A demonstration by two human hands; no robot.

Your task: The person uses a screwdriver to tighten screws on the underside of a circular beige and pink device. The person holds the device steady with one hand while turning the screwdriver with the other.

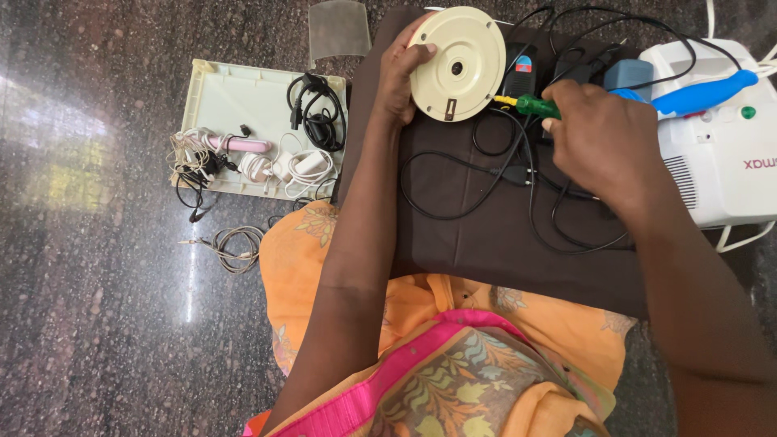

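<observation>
My left hand [399, 73] grips the left rim of a round cream-coloured disc [458, 63], holding it tilted on a dark brown cloth [494, 243]. My right hand [603, 142] is closed around a green-handled screwdriver [530, 105], whose yellow shaft end points at the disc's right edge. Black cables [486, 174] loop over the cloth between both hands.
A white machine [720, 162] with a blue handle stands at the right. A cream tray [235, 101] at the left holds tangled white and black cables and a pink item. More wires [235, 243] lie on the dark polished floor. A clear plastic piece [338, 28] sits at the top.
</observation>
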